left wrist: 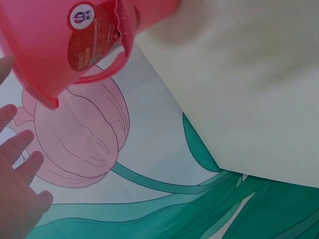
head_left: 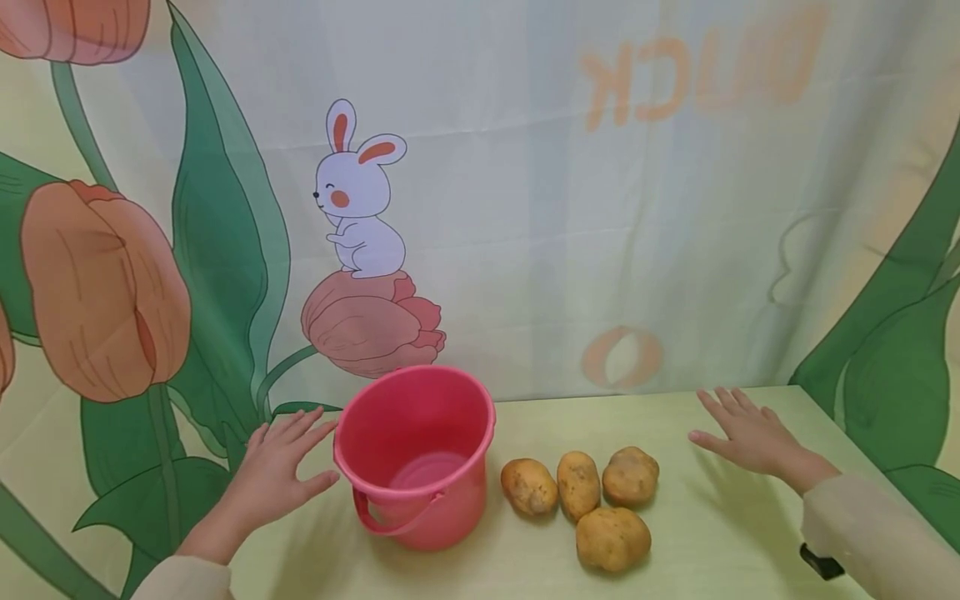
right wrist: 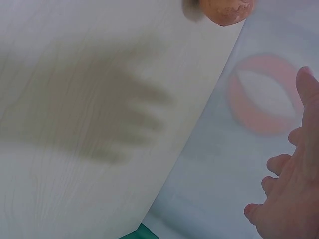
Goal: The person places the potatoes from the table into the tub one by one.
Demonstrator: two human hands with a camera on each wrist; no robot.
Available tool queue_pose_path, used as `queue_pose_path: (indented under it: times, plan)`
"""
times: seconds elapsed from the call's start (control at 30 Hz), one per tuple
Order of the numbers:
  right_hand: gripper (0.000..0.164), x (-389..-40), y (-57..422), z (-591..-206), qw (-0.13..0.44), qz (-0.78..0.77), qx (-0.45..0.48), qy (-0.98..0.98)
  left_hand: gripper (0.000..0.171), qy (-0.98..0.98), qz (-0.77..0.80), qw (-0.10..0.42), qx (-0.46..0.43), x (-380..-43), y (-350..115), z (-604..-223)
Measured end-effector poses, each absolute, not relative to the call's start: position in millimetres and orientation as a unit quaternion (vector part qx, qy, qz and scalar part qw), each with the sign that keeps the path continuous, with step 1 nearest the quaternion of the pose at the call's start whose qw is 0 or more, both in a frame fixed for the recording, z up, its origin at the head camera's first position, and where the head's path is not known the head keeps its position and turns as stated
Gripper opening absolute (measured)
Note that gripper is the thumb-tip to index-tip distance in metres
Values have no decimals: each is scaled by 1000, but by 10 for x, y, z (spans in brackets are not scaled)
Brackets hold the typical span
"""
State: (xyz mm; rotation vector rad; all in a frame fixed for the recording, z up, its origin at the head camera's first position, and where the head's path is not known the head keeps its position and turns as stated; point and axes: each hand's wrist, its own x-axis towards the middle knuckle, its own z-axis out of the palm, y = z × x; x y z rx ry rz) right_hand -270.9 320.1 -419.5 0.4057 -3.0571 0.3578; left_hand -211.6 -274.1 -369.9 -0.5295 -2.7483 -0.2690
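A pink bucket stands upright on the table, its handle hanging down at the front; the inside that shows holds nothing. Just left of its rim, my left hand hovers with fingers spread. In the left wrist view that hand is beside the bucket, which bears a label. Several potatoes lie to the bucket's right: one potato nearest it, a narrow potato, another potato behind, and a larger potato in front. Right of them my right hand is held above the table, fingers extended, holding nothing.
The pale wooden table ends at a back edge against a printed curtain with tulips and a rabbit. In the right wrist view, one potato shows at the top and a hand's shadow falls on the table.
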Motion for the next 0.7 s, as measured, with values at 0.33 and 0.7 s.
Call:
queue_pose_path:
  times: [0.33,0.7]
  plan:
    - [75,-2696,3178,-4214,31,104,147,-983,54,-954,-119,164,-220,-2079,-2562,-3700]
    - [74,-2705,3148,-4265,35,113,155,-981,59,-954,-147,133,-224,-2029,-2442,-3685]
